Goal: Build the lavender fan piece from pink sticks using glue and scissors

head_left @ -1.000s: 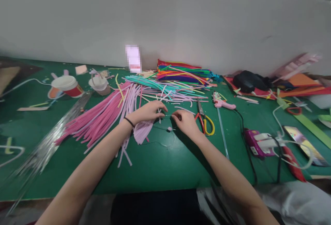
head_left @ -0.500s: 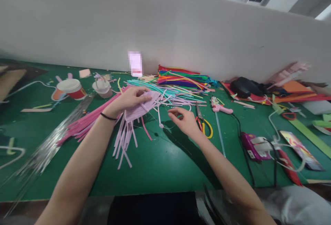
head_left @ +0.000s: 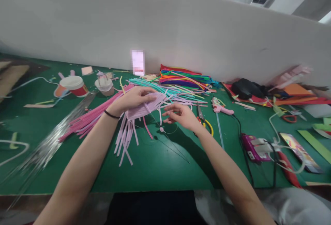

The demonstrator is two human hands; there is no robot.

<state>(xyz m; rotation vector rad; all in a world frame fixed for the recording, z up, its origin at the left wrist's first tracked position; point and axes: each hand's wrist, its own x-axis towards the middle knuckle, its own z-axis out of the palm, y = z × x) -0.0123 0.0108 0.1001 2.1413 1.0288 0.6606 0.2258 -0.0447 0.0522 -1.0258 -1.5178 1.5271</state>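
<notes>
My left hand point(head_left: 134, 99) is closed over a flat lilac bundle of pipe cleaners point(head_left: 148, 105), lifted a little above the green table point(head_left: 155, 163). A black band sits on that wrist. My right hand point(head_left: 181, 114) hovers just right of the bundle, fingers loosely spread, holding nothing I can make out. A thin wire with a small pale bead point(head_left: 161, 129) hangs between the two hands. Loose lilac strips point(head_left: 125, 142) lie below the left hand.
Pink pipe cleaners point(head_left: 88, 120) fan out to the left, teal and mixed-colour stacks point(head_left: 181, 77) lie behind. Scissors point(head_left: 204, 121) and a pink glue gun point(head_left: 221, 108) lie right of my right hand. Two paper cups point(head_left: 73, 85) stand far left. Cables and a magenta device point(head_left: 254, 145) sit at right.
My left hand picked up the lilac bundle from the table and raised it. The right hand let go of the wire pinch and opened its fingers.
</notes>
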